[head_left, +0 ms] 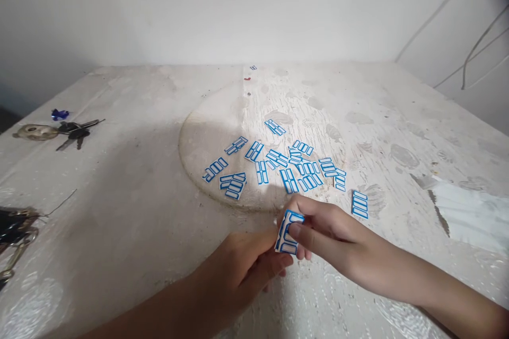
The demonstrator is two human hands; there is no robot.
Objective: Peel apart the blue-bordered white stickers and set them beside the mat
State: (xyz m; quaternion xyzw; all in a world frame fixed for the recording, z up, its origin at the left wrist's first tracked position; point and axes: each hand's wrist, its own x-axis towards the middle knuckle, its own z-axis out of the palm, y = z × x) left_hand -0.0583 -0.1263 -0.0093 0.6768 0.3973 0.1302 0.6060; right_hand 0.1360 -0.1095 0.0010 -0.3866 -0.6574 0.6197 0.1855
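Close to the table's front, my right hand pinches a small stack of blue-and-white cards, its thumb lying across the top one. My left hand is closed at the lower left edge of that stack, thumb and fingers curled against it. What sits deeper inside the left fingers is hidden. Beyond the hands, several similar cards with blue-outlined bars lie scattered, some overlapping, such as a card just past my right hand. A separate card rests to the right, and another card lies farthest back in the group.
A patterned cover lies over the table, with a round ring mark under the cards. Keys and a blue crumpled wrapper are at left, near a dark object with metal clasps. Torn white paper lies at right.
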